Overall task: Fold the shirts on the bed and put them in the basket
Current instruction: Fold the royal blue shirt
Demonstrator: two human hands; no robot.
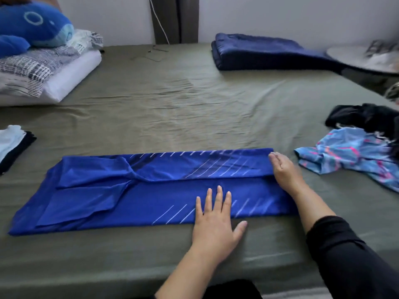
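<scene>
Left hand [217, 221] flat, fingers spread on the blue shirt [121, 190]; right hand [282, 169], fingers together, at its right edge.

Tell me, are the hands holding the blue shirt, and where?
The left hand only presses flat on the blue shirt near its front edge. The right hand rests at the shirt's right end; whether it grips cannot be told.

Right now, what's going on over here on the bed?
A person is folding a blue shirt on the green bed. It lies as a long band, both sides already folded in. The left hand presses flat on its near edge, while the right hand rests at its right end. Two unfolded garments, a light blue patterned one and a black one, wait to the right. Some folded clothes sit at the left edge. No basket is in view.
</scene>
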